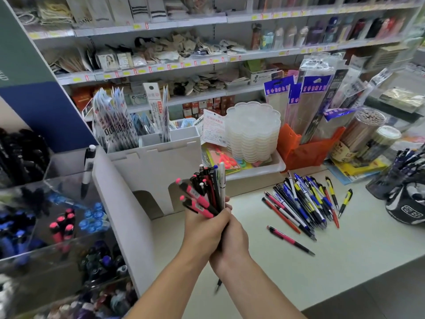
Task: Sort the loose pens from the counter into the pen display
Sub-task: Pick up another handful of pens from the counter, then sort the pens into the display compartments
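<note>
shop aisle, stocked shelves [207,63] behind pale desk [345,261] | left hand [204,229] and right hand [234,240], fingers clamped on pen bundle [207,192] above desk | loose pens [303,203] right of bundle | pen display [57,226] left

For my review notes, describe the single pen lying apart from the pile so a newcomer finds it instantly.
Start at the pale counter and find the loose pile of pens to the right of the hands. Just in front of it, nearer the camera, lies the lone pen: pink barrel, dark tip, touching no other pen.
</note>
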